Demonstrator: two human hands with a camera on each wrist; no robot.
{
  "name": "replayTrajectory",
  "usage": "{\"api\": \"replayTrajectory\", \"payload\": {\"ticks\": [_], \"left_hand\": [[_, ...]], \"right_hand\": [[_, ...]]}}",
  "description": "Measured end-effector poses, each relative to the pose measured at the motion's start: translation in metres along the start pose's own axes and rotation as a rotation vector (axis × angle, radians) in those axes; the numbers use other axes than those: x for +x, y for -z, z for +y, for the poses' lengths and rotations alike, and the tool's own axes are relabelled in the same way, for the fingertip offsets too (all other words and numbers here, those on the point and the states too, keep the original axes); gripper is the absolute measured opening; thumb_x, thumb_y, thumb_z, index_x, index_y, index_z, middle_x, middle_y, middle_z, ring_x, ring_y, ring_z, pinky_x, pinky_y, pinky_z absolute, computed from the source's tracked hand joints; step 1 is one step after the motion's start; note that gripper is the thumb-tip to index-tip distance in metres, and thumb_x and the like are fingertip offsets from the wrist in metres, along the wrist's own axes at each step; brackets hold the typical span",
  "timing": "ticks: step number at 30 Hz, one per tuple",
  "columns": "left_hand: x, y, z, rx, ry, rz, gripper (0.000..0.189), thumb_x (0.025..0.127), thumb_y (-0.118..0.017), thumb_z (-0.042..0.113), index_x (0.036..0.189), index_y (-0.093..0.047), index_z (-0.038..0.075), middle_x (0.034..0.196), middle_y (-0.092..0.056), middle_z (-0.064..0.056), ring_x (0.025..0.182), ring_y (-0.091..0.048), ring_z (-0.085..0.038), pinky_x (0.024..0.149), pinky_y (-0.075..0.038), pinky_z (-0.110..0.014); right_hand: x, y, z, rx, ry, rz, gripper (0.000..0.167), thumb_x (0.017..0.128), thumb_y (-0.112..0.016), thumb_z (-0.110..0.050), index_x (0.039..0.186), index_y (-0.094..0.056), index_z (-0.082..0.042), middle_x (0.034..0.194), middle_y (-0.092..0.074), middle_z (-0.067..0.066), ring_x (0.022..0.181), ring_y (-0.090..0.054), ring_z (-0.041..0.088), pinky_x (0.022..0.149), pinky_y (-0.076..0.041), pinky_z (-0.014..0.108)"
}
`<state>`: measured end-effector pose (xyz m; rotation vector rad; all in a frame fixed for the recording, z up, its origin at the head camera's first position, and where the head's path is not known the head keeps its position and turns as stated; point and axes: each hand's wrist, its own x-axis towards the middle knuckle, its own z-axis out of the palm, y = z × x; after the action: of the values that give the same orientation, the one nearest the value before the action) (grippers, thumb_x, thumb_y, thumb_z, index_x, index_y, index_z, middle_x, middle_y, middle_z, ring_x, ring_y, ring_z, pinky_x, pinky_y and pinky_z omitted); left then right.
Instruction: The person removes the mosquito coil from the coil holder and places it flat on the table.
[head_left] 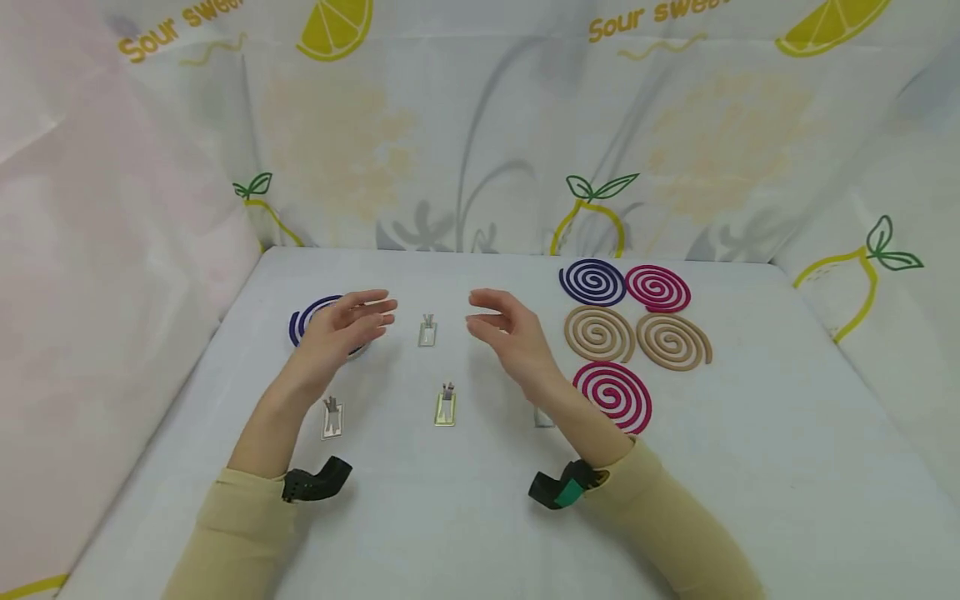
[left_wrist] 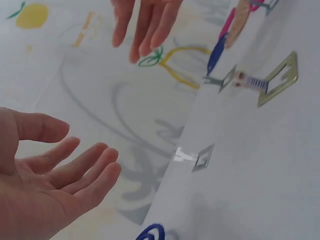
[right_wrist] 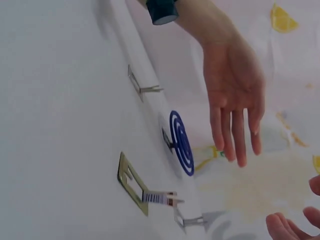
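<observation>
My left hand [head_left: 339, 327] hovers over the left of the table with its fingers loosely extended, holding nothing. Partly hidden beneath it is a dark blue mosquito coil [head_left: 293, 330]; the right wrist view shows this coil [right_wrist: 181, 143] raised on a small metal stand. Facing it across a gap, my right hand [head_left: 517, 342] is also in the air, fingers relaxed and grasping nothing. Between the hands lies a silver coil stand [head_left: 427, 342], with a gold-coloured stand [head_left: 446, 422] nearer me. Another silver stand [head_left: 332, 433] lies below my left wrist. My right forearm partly covers one more stand [head_left: 544, 423].
Several coils lie flat at the right: a dark blue coil [head_left: 592, 282], a magenta coil [head_left: 657, 287], two tan coils [head_left: 598, 333], and another magenta coil [head_left: 612, 397] partly under my right forearm. A lemon-printed curtain [head_left: 465, 125] hangs behind the white table [head_left: 420, 517].
</observation>
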<state>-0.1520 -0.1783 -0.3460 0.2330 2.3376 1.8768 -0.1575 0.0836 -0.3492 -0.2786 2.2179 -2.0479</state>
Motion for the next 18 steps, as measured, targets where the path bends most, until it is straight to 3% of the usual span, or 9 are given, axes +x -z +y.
{"api": "replayTrajectory", "payload": {"ticks": [5,8,14,18], "left_hand": [[-0.004,0.039,-0.013,-0.069,-0.03,0.086,0.041,0.1,-0.061,0.021,0.138,-0.052,0.011,0.124,-0.066,0.011,0.11,-0.064,0.002,0.092,-0.049,-0.01],[-0.007,0.057,-0.021,-0.112,-0.023,0.156,0.038,0.097,-0.066,0.018,0.134,-0.056,0.017,0.12,-0.067,0.013,0.109,-0.062,0.004,0.089,-0.047,-0.008],[-0.008,0.079,-0.037,-0.162,0.011,0.303,0.031,0.093,-0.07,0.01,0.119,-0.063,0.025,0.107,-0.068,0.019,0.104,-0.059,0.005,0.084,-0.046,-0.006],[-0.008,0.088,-0.048,-0.184,0.036,0.365,0.034,0.091,-0.069,0.001,0.111,-0.064,0.027,0.101,-0.066,0.022,0.104,-0.057,0.002,0.083,-0.047,-0.004]], "right_hand": [[0.012,-0.032,0.001,0.023,-0.02,-0.037,0.043,0.095,-0.064,-0.008,0.137,-0.056,-0.01,0.138,-0.058,0.006,0.121,-0.061,0.023,0.105,-0.05,0.041],[0.018,-0.049,0.001,0.034,-0.046,-0.051,0.043,0.095,-0.064,-0.01,0.137,-0.055,-0.012,0.14,-0.057,0.004,0.122,-0.059,0.022,0.103,-0.05,0.042],[0.03,-0.078,0.003,0.096,-0.086,-0.025,0.044,0.093,-0.065,-0.008,0.136,-0.056,-0.011,0.139,-0.057,0.005,0.121,-0.06,0.022,0.101,-0.051,0.041],[0.036,-0.095,0.006,0.141,-0.108,-0.009,0.045,0.091,-0.066,-0.006,0.135,-0.058,-0.008,0.137,-0.058,0.008,0.118,-0.061,0.021,0.099,-0.051,0.034]]}}
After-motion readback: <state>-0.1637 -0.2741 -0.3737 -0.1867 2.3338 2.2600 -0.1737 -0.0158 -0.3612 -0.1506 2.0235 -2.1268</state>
